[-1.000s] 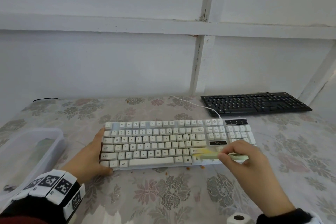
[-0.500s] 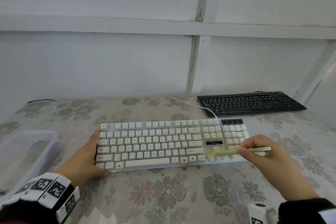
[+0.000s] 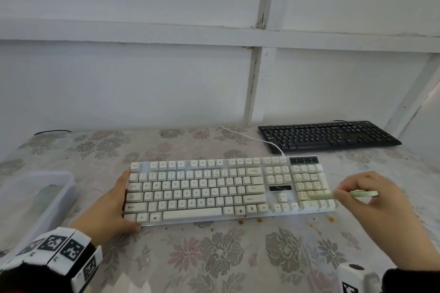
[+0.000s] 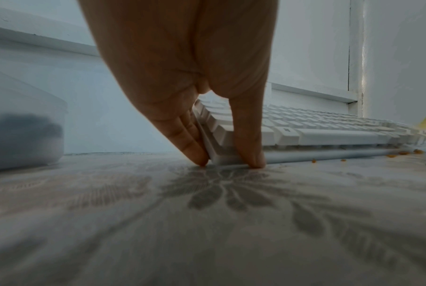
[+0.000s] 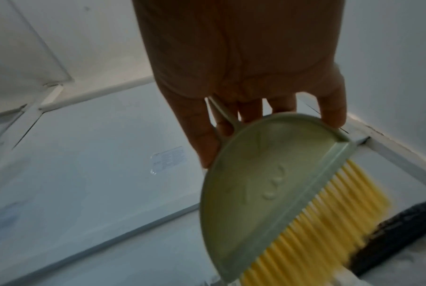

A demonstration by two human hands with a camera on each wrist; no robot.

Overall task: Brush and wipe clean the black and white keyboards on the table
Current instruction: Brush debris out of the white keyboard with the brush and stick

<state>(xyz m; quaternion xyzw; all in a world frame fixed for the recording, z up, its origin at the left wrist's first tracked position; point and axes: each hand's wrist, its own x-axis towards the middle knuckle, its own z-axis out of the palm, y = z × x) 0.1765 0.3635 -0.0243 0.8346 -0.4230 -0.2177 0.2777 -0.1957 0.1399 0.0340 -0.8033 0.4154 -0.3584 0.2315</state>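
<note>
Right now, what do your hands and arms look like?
Left hand and right hand are bare. Left sleeve and right sleeve are black. A white band of black square markers wraps the left wrist; a white block with one marker, the right.

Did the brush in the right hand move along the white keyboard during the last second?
Yes. The brush moved to the right along the white keyboard: from the keys near the arrow block to the number pad at its right end.
</note>
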